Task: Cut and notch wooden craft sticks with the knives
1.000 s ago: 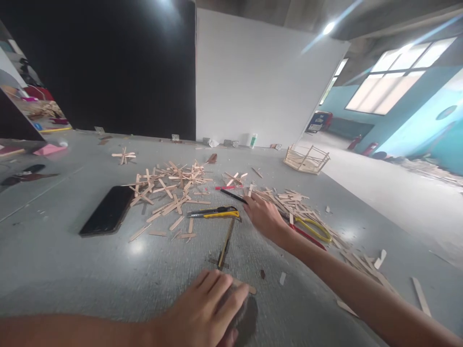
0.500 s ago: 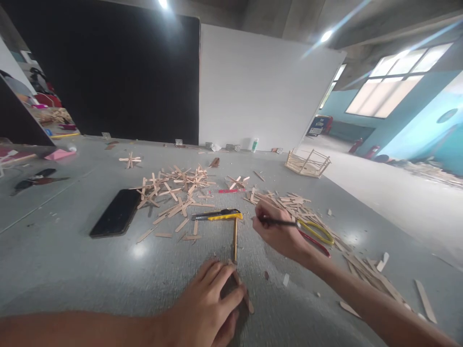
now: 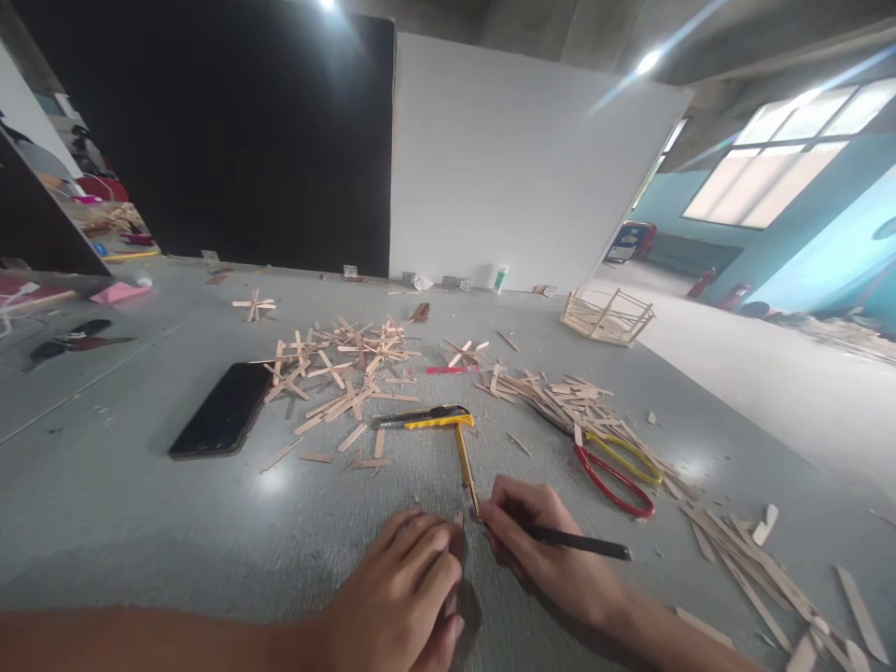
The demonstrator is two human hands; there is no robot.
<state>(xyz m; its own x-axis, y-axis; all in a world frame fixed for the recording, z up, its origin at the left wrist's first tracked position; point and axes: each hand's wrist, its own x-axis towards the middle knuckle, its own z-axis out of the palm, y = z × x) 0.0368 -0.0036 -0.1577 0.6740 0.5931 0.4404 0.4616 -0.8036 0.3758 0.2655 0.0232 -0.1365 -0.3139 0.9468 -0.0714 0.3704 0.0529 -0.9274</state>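
My right hand (image 3: pixel 542 551) grips a black pen (image 3: pixel 578 542), its tip down at the near end of a long wooden stick (image 3: pixel 466 469) lying on the grey table (image 3: pixel 140 504). My left hand (image 3: pixel 396 602) rests beside it, fingers curled and pressed down on the stick's near end, with a small stick piece under the fingertips. A yellow and black utility knife (image 3: pixel 420 418) lies just past the stick's far end.
A black phone (image 3: pixel 214 422) lies at the left. Piles of several wooden sticks (image 3: pixel 336 369) spread across the middle and along the right (image 3: pixel 742 546). Red and yellow scissors (image 3: pixel 616 467) lie right of my hand. A stick frame (image 3: pixel 608 315) stands at the far right edge.
My right hand picked up the black pen from beside the stick pile and came back toward me, bringing its tip down to the long stick next to my left hand.
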